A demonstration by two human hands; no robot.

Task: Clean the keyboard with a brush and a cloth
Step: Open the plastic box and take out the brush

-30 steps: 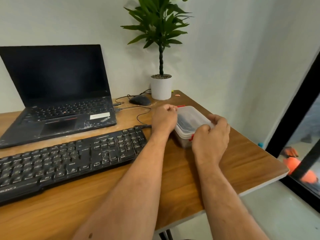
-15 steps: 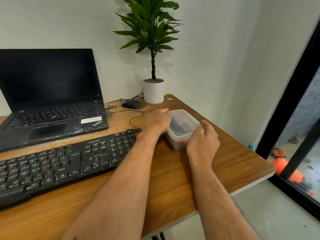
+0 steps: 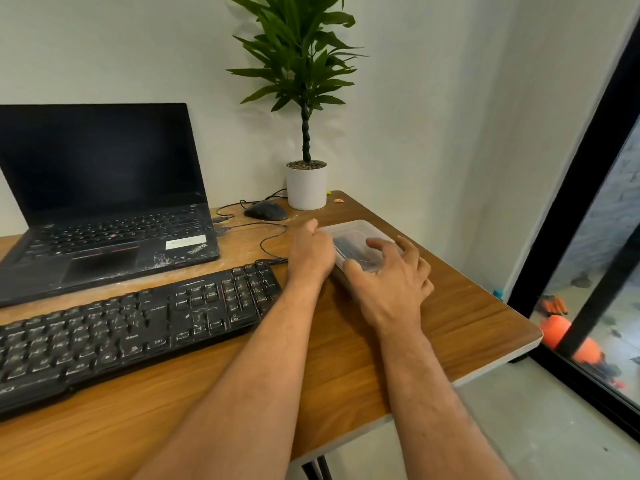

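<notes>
A dusty black keyboard lies along the front left of the wooden desk. To its right stands a clear plastic box with its lid on; dark items show dimly through the lid. My left hand holds the box's left side with curled fingers. My right hand arches over the near end of the lid, thumb on the near edge and bent fingers spread across the top. No brush or cloth is plainly visible.
An open black laptop sits behind the keyboard. A black mouse and its cable lie near a white plant pot at the back. The desk's right edge is close to a black-framed glass door.
My right hand left the box's near end, where it was closed at the clasp, and now spreads over the lid. My left hand stays at the box's left side.
</notes>
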